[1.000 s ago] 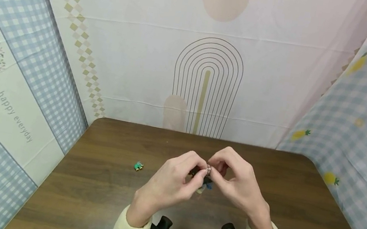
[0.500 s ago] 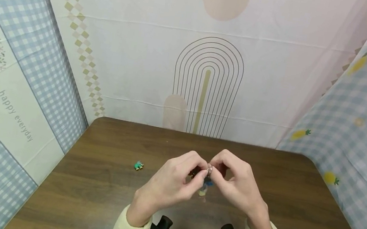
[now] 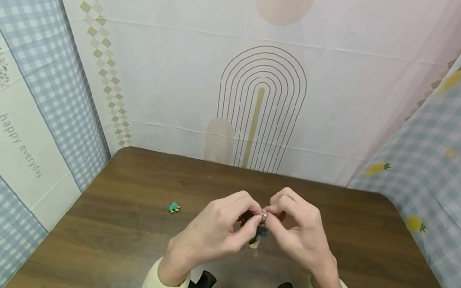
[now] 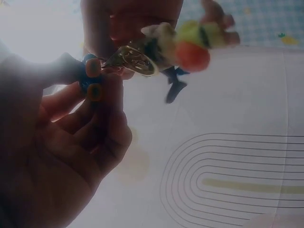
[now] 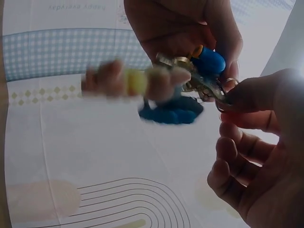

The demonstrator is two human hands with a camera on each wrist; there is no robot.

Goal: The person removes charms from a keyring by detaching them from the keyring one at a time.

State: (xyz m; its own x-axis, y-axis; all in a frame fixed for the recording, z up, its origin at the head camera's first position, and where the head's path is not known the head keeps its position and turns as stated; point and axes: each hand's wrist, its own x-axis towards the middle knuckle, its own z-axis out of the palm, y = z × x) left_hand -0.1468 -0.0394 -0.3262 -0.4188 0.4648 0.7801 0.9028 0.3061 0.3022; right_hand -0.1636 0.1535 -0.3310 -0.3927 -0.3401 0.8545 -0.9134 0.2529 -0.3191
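Above the middle of the brown table (image 3: 123, 247), both my hands meet around a small metal key ring (image 3: 263, 216). My left hand (image 3: 250, 219) pinches the ring from the left and my right hand (image 3: 273, 215) pinches it from the right. Small charms (image 3: 256, 240) dangle under the ring. The left wrist view shows the golden ring (image 4: 133, 61) with a blurred little figure charm (image 4: 183, 45) swinging beside it. In the right wrist view the ring (image 5: 222, 95) sits at my right fingertips (image 5: 237, 102), with a blue charm (image 5: 171, 112) and the blurred figure (image 5: 137, 80) hanging from it.
A small teal charm (image 3: 174, 208) lies alone on the table, left of my hands. Patterned cloth walls (image 3: 257, 108) close off the table at the back and on both sides. Black camera mounts (image 3: 198, 287) sit on my wrists.
My hands stay at the same spot on the ring. The fingers have shifted slightly and the dangling charms have swung a little lower.
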